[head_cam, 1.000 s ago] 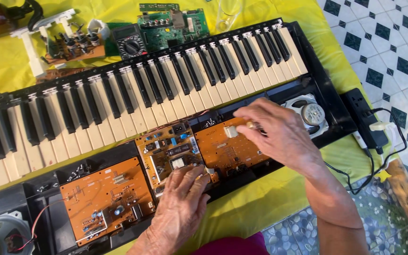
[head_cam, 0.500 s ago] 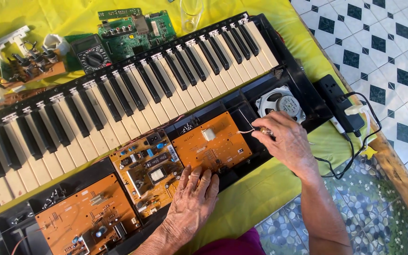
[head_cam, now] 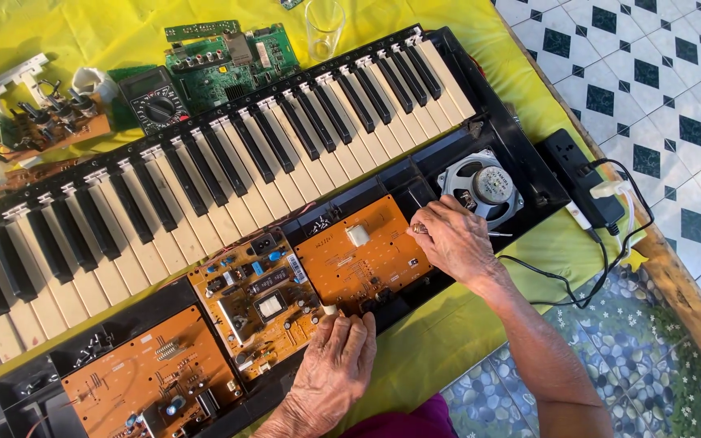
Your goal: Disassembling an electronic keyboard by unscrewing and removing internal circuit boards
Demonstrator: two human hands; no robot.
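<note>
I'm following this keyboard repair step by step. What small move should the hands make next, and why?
Probably lift the orange circuit board at its right edge. The right hand pinches that edge beside the speaker, while the left hand rests at the board's near edge, as if to steady it.

— What do you have lying behind the keys?

— You've got a green circuit board [head_cam: 225, 61], a black multimeter [head_cam: 154, 99] just left of it, and a clear glass [head_cam: 324, 26] on the yellow cloth [head_cam: 58, 32].

— And to your right?

— A black power strip [head_cam: 582, 178] above the tiled floor [head_cam: 651, 73].
</note>
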